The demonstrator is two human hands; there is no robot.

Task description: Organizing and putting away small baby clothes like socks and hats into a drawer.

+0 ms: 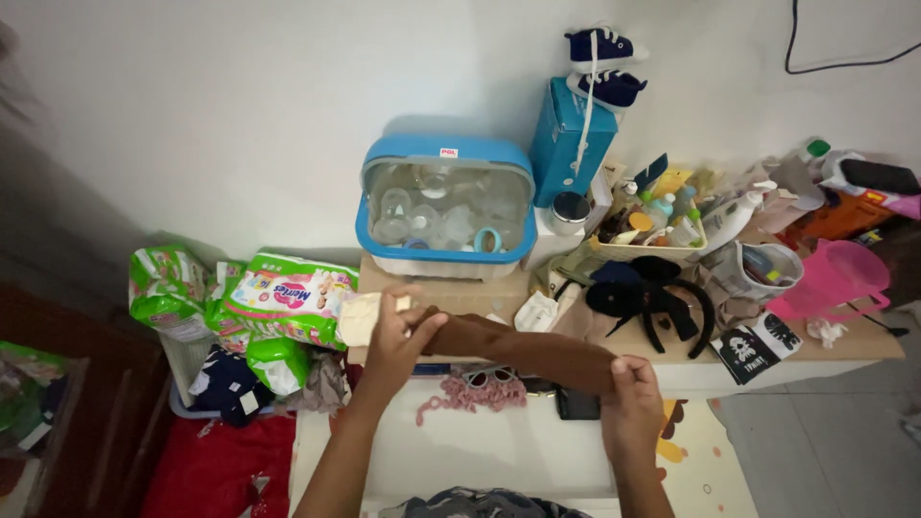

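Smoothing step, it seems: the left hand [391,338] and right hand [628,388] — each grip closed on an end — stretch a brown garment [523,347] above the bench [863,343] (cluttered); a fold would need even ends.

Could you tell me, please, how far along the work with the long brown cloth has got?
Nothing looks finished: no folded stack shows. In hand, the left hand grips one end of the long brown cloth and the right hand pinches the other, so it hangs stretched and unfolded above the white surface. The pink knitted piece and the heap of clothes beside the diaper packs lie untouched.
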